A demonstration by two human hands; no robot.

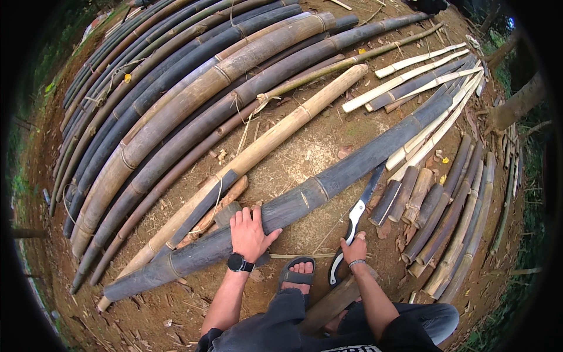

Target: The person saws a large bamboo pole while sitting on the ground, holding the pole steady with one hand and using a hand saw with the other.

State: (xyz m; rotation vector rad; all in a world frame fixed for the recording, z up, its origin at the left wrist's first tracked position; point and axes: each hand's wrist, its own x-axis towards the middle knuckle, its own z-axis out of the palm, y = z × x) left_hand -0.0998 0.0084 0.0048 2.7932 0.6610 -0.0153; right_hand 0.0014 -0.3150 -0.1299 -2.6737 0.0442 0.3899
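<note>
A thick dark bamboo pole (pixel 346 171) runs diagonally in front of me, from the lower left to the upper right. My left hand (pixel 248 236), wearing a watch, presses on it from above, with its fingers curled over the far side. In my right hand (pixel 353 249) is the black-and-white handle of a hand saw (pixel 355 216). The blade points away from me, its tip beside the pole's near edge. A short block (pixel 227 215) shows under the pole beside my left hand. Farther off lies a pale bamboo pole (pixel 252 154), roughly alongside.
Many long bamboo poles (pixel 170 132) lie stacked at the left. Split pale bamboo strips (pixel 431 88) fan out at the upper right. Cut bamboo pieces (pixel 448 199) lie at the right. My sandalled foot (pixel 298 273) stands near the pole, beside a bamboo length (pixel 334 302) by my legs.
</note>
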